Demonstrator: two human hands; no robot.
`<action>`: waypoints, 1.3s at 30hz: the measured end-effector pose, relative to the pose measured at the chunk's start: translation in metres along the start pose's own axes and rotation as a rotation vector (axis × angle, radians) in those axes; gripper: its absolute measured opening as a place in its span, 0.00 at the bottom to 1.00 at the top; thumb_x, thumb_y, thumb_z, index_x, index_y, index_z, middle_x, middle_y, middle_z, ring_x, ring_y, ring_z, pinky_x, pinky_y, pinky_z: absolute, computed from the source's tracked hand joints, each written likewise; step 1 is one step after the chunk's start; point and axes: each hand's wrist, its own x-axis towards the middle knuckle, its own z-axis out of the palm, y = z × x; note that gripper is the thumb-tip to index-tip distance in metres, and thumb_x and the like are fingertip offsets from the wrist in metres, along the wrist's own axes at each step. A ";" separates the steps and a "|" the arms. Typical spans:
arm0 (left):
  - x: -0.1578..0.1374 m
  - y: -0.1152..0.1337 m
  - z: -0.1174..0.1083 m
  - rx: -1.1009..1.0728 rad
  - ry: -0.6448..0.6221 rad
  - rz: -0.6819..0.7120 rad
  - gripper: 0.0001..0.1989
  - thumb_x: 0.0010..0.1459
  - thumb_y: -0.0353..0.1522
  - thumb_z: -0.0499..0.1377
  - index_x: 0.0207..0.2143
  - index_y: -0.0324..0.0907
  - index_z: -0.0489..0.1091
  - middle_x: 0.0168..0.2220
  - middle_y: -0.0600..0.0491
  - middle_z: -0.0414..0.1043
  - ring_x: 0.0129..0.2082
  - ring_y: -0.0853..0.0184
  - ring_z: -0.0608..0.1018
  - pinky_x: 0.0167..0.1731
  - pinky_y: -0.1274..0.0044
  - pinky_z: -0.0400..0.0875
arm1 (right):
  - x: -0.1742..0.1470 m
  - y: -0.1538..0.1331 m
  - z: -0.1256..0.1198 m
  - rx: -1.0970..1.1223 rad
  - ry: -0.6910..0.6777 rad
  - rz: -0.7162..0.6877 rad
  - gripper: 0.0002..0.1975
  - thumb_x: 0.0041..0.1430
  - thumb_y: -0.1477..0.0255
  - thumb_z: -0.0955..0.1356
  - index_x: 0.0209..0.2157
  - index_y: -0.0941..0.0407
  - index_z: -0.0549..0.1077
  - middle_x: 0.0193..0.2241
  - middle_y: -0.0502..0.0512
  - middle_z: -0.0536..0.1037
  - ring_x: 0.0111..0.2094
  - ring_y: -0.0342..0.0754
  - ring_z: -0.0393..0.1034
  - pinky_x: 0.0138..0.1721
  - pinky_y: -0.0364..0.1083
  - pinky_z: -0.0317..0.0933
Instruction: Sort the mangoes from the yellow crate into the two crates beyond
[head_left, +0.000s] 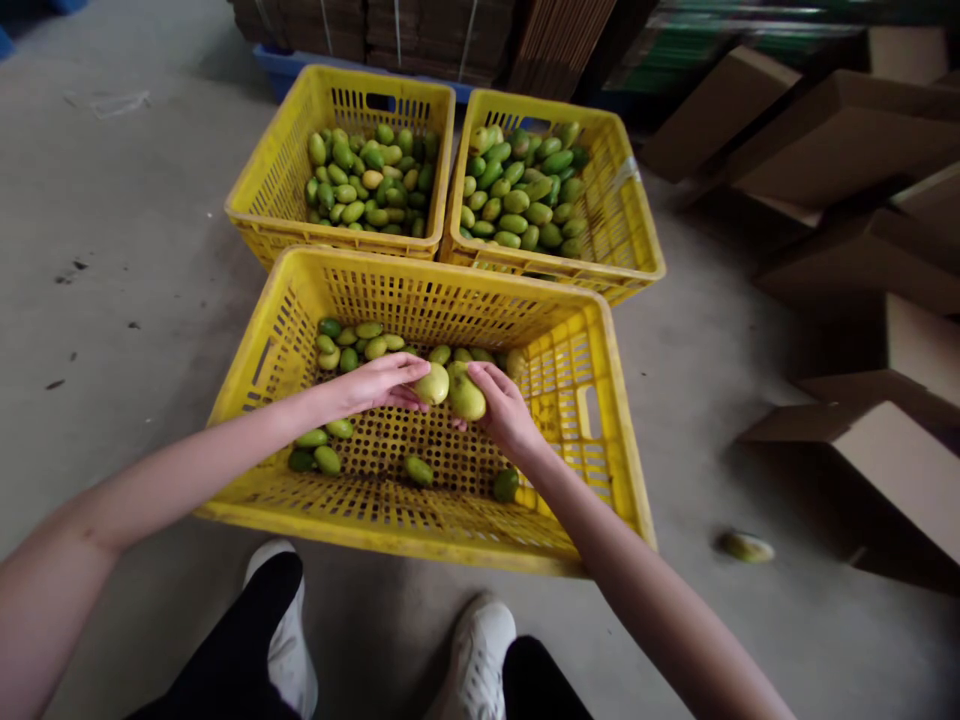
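Above the near yellow crate, my left hand is closed on a pale green mango. Close beside it, my right hand grips another mango, yellow-green with dark marks on its skin. The two fruits are almost touching. Below them, several green mangoes lie on the crate's perforated floor: a group along the far left, a few at the near left such as one mango, a single mango near the middle and a darker one at the right. My hands hide part of the far row.
Two yellow crates full of mangoes, a left one and a right one, stand behind the near crate. Open cardboard boxes line the right side. One mango lies on the floor. Stacked flat cardboard is at the back.
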 end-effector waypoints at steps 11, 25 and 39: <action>-0.004 0.003 0.002 0.008 0.113 0.084 0.23 0.43 0.30 0.73 0.40 0.41 0.66 0.41 0.51 0.72 0.38 0.67 0.78 0.43 0.68 0.75 | 0.005 0.006 -0.003 0.064 0.000 -0.067 0.24 0.43 0.56 0.78 0.37 0.51 0.69 0.33 0.47 0.76 0.32 0.44 0.72 0.31 0.44 0.69; -0.005 0.008 -0.002 0.393 0.140 0.409 0.24 0.40 0.31 0.72 0.43 0.42 0.74 0.47 0.49 0.70 0.49 0.61 0.73 0.48 0.68 0.70 | 0.003 0.004 -0.003 -0.101 0.019 -0.335 0.22 0.38 0.68 0.81 0.36 0.50 0.74 0.40 0.49 0.76 0.43 0.47 0.71 0.46 0.47 0.67; -0.002 0.002 0.005 -0.088 0.137 0.122 0.19 0.53 0.33 0.67 0.48 0.40 0.73 0.47 0.46 0.76 0.49 0.61 0.77 0.53 0.68 0.70 | -0.001 0.001 0.010 0.205 -0.041 0.011 0.21 0.44 0.52 0.76 0.33 0.52 0.76 0.36 0.51 0.79 0.41 0.51 0.74 0.39 0.49 0.71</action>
